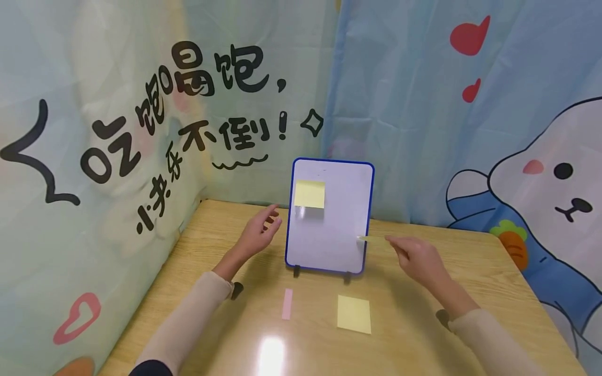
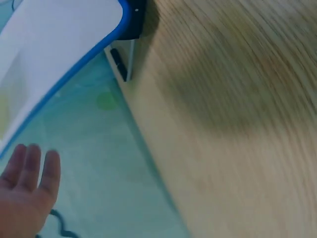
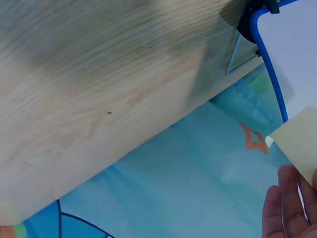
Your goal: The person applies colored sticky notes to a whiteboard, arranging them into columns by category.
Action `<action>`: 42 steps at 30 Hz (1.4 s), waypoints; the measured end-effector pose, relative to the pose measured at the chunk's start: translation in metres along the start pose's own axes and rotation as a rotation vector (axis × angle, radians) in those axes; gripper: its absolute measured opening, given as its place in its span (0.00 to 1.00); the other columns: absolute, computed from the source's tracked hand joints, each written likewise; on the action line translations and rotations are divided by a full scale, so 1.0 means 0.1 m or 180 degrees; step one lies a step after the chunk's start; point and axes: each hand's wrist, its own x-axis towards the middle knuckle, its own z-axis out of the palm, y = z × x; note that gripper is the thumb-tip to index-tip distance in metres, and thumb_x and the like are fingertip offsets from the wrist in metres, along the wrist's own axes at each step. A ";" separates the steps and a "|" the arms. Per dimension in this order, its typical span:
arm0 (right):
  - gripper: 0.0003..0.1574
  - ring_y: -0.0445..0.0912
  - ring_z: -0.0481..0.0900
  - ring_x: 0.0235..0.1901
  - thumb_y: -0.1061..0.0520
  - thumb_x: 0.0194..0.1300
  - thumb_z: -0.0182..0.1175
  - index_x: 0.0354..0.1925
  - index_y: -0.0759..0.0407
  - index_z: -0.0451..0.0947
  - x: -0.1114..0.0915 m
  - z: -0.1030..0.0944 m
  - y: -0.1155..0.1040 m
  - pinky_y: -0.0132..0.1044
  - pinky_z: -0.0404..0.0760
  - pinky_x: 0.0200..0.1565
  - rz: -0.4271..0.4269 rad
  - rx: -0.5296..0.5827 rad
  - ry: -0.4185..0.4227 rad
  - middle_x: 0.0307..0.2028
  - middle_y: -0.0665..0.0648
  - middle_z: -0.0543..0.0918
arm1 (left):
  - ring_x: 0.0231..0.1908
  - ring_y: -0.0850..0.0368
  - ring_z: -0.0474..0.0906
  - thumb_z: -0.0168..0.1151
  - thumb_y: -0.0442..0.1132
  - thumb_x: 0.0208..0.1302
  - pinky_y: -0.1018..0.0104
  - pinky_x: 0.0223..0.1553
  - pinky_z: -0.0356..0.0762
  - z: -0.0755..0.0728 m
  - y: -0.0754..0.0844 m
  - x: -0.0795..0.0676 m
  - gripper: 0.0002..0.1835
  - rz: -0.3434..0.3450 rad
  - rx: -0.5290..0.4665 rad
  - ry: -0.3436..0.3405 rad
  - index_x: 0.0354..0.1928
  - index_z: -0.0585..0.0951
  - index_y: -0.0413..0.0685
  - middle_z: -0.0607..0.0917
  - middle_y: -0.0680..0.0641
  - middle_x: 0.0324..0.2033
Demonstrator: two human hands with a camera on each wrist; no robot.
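Observation:
A small whiteboard (image 1: 340,224) with a blue frame stands upright on the table, held up by dark feet. One yellow sticky note (image 1: 309,194) is stuck to its upper left, the lower edge lifted off the surface. My right hand (image 1: 418,259) pinches another yellow sticky note (image 3: 301,141) by its edge, beside the board's lower right side; in the head view this note appears nearly edge-on and overlaps the frame. Beside the board's left edge, my left hand (image 1: 258,231) holds nothing, its fingers (image 2: 30,166) extended.
On the table (image 1: 202,324) in front of the board lie a narrow pink paper strip (image 1: 287,304) and a yellow sticky note pad (image 1: 354,314). Printed curtains (image 1: 400,130) hang behind the table and along its left side.

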 end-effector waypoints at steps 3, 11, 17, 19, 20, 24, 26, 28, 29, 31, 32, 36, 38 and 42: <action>0.19 0.57 0.87 0.32 0.73 0.53 0.67 0.45 0.65 0.86 0.06 0.02 -0.01 0.52 0.85 0.31 -0.0090 -0.0028 0.0074 0.35 0.63 0.89 | 0.62 0.39 0.73 0.42 0.45 0.80 0.42 0.61 0.73 0.02 -0.07 0.09 0.29 -0.0348 -0.0606 -0.0229 0.78 0.54 0.49 0.72 0.36 0.65; 0.18 0.54 0.86 0.25 0.73 0.50 0.67 0.42 0.64 0.87 0.22 0.12 -0.04 0.47 0.83 0.24 -0.0464 -0.0093 0.0364 0.29 0.62 0.89 | 0.71 0.32 0.59 0.27 0.56 0.80 0.33 0.64 0.65 0.14 -0.11 0.27 0.32 -0.0782 -0.1231 -0.0904 0.79 0.34 0.62 0.43 0.43 0.79; 0.18 0.55 0.85 0.23 0.73 0.50 0.66 0.42 0.65 0.87 0.30 0.20 -0.08 0.47 0.81 0.21 -0.0595 -0.0051 0.0615 0.28 0.63 0.88 | 0.69 0.34 0.64 0.26 0.59 0.79 0.33 0.62 0.68 0.19 -0.11 0.30 0.31 -0.0873 -0.1292 -0.0991 0.78 0.35 0.70 0.44 0.47 0.79; 0.17 0.56 0.85 0.22 0.73 0.50 0.66 0.41 0.66 0.87 0.34 0.23 -0.10 0.47 0.81 0.21 -0.0640 -0.0052 0.0660 0.28 0.63 0.88 | 0.67 0.33 0.66 0.27 0.59 0.79 0.35 0.61 0.70 0.20 -0.12 0.30 0.31 -0.0908 -0.1352 -0.0975 0.78 0.36 0.71 0.46 0.46 0.79; 0.17 0.56 0.85 0.22 0.73 0.50 0.66 0.41 0.66 0.87 0.36 0.25 -0.11 0.47 0.81 0.21 -0.0659 -0.0055 0.0679 0.28 0.63 0.89 | 0.67 0.33 0.67 0.27 0.59 0.79 0.35 0.61 0.71 0.20 -0.12 0.29 0.31 -0.0916 -0.1382 -0.0973 0.78 0.36 0.72 0.47 0.45 0.79; 0.17 0.57 0.86 0.24 0.72 0.50 0.66 0.41 0.66 0.87 0.43 0.32 -0.19 0.48 0.82 0.22 -0.0715 -0.0041 0.0745 0.29 0.63 0.89 | 0.64 0.31 0.70 0.28 0.59 0.79 0.38 0.58 0.74 0.22 -0.12 0.30 0.32 -0.0893 -0.1434 -0.0990 0.78 0.35 0.72 0.49 0.42 0.78; 0.17 0.57 0.86 0.25 0.72 0.50 0.66 0.42 0.66 0.87 0.46 0.35 -0.23 0.49 0.82 0.23 -0.0736 -0.0036 0.0761 0.30 0.63 0.89 | 0.63 0.31 0.72 0.28 0.59 0.79 0.39 0.58 0.75 0.23 -0.11 0.31 0.32 -0.0877 -0.1446 -0.0988 0.78 0.35 0.72 0.51 0.41 0.78; 0.18 0.56 0.86 0.25 0.72 0.50 0.65 0.42 0.66 0.87 0.50 0.39 -0.27 0.49 0.82 0.23 -0.0765 -0.0033 0.0771 0.29 0.63 0.89 | 0.62 0.31 0.72 0.27 0.59 0.79 0.40 0.57 0.76 0.25 -0.11 0.32 0.31 -0.0869 -0.1447 -0.0980 0.78 0.35 0.72 0.51 0.40 0.77; 0.18 0.55 0.86 0.24 0.72 0.50 0.65 0.42 0.66 0.87 0.51 0.41 -0.29 0.48 0.82 0.23 -0.0787 -0.0045 0.0771 0.29 0.62 0.89 | 0.62 0.31 0.73 0.27 0.58 0.79 0.41 0.57 0.76 0.25 -0.11 0.32 0.31 -0.0873 -0.1454 -0.0975 0.78 0.35 0.72 0.52 0.39 0.77; 0.17 0.54 0.84 0.23 0.72 0.51 0.65 0.41 0.65 0.87 0.54 0.45 -0.32 0.46 0.81 0.21 -0.0848 -0.0052 0.0783 0.27 0.61 0.89 | 0.61 0.31 0.73 0.27 0.58 0.79 0.41 0.56 0.76 0.26 -0.11 0.33 0.31 -0.0880 -0.1477 -0.0968 0.78 0.34 0.72 0.53 0.39 0.77; 0.17 0.53 0.84 0.22 0.72 0.51 0.65 0.41 0.65 0.87 0.55 0.47 -0.34 0.45 0.80 0.21 -0.0876 -0.0053 0.0796 0.26 0.60 0.88 | 0.61 0.32 0.74 0.27 0.58 0.79 0.41 0.56 0.77 0.26 -0.11 0.33 0.31 -0.0892 -0.1484 -0.0962 0.78 0.35 0.72 0.53 0.39 0.77; 0.16 0.52 0.84 0.22 0.72 0.50 0.65 0.40 0.66 0.87 0.59 0.53 -0.38 0.45 0.80 0.21 -0.0952 -0.0028 0.0861 0.25 0.60 0.88 | 0.59 0.32 0.76 0.29 0.58 0.79 0.43 0.55 0.78 0.26 -0.11 0.32 0.31 -0.0926 -0.1517 -0.0941 0.78 0.36 0.72 0.57 0.37 0.75; 0.17 0.52 0.85 0.24 0.72 0.50 0.66 0.41 0.66 0.87 0.61 0.55 -0.40 0.45 0.81 0.23 -0.0965 -0.0007 0.0892 0.26 0.60 0.88 | 0.58 0.33 0.77 0.29 0.57 0.79 0.45 0.53 0.79 0.27 -0.11 0.31 0.31 -0.0939 -0.1507 -0.0917 0.78 0.37 0.71 0.60 0.36 0.74; 0.17 0.52 0.87 0.26 0.71 0.50 0.66 0.41 0.66 0.87 0.67 0.59 -0.46 0.47 0.84 0.26 -0.1016 0.0015 0.0920 0.28 0.60 0.89 | 0.54 0.38 0.80 0.30 0.57 0.79 0.51 0.49 0.80 0.26 -0.12 0.31 0.31 -0.0970 -0.1447 -0.0868 0.79 0.38 0.71 0.66 0.35 0.71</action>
